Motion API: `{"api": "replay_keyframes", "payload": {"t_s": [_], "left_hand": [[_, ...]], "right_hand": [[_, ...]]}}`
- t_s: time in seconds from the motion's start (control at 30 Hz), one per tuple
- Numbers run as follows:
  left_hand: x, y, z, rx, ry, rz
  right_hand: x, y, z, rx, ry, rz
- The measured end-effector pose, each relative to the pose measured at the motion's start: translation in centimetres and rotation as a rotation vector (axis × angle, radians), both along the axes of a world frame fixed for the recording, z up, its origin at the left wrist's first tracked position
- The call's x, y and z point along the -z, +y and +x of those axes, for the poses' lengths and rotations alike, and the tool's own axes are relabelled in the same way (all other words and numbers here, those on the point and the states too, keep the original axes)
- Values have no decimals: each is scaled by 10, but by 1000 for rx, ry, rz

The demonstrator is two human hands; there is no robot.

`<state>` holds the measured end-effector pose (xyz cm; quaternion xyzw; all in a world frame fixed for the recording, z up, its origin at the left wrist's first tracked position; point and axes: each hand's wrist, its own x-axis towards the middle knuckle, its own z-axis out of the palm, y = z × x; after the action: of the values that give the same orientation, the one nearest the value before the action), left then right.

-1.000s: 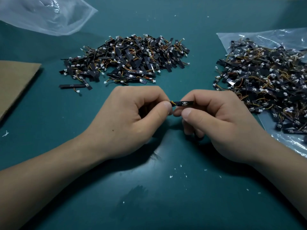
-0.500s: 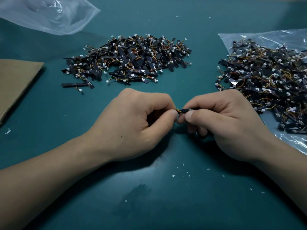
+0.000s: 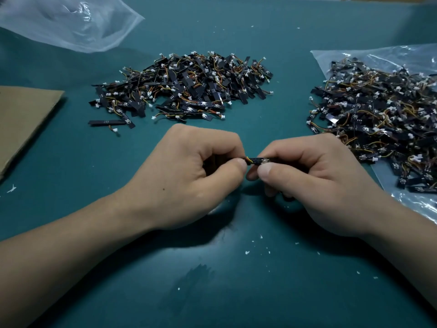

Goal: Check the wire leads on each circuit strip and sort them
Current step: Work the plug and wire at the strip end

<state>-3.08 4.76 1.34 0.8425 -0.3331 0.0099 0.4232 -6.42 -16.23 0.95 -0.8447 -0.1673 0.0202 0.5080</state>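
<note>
A small black circuit strip with orange and yellow wire leads is held level between both hands above the green mat. My left hand pinches the wire end between thumb and forefinger. My right hand grips the strip's body, which is mostly hidden under its fingers. A heap of similar strips lies on the mat behind the hands. A larger heap rests on a clear plastic bag at the right.
An empty clear plastic bag lies at the far left corner. A brown cardboard sheet sits at the left edge. Two stray strips lie apart from the middle heap. White specks dot the green mat.
Both hands have shifted slightly down toward me with the strip. The strip was turned edge-on half a second ago and now shows its flat face again.
</note>
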Motion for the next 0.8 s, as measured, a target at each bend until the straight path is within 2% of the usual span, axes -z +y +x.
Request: {"api": "replay_keyframes", "payload": {"t_s": [0.63,0.8], "left_hand": [[2,-1,0,-7,-10,5],[3,-2,0,-17,-21,-13]], "right_hand": [[3,-1,0,22,-83,-23],[0,-6,0,-120,-58,-113]]}}
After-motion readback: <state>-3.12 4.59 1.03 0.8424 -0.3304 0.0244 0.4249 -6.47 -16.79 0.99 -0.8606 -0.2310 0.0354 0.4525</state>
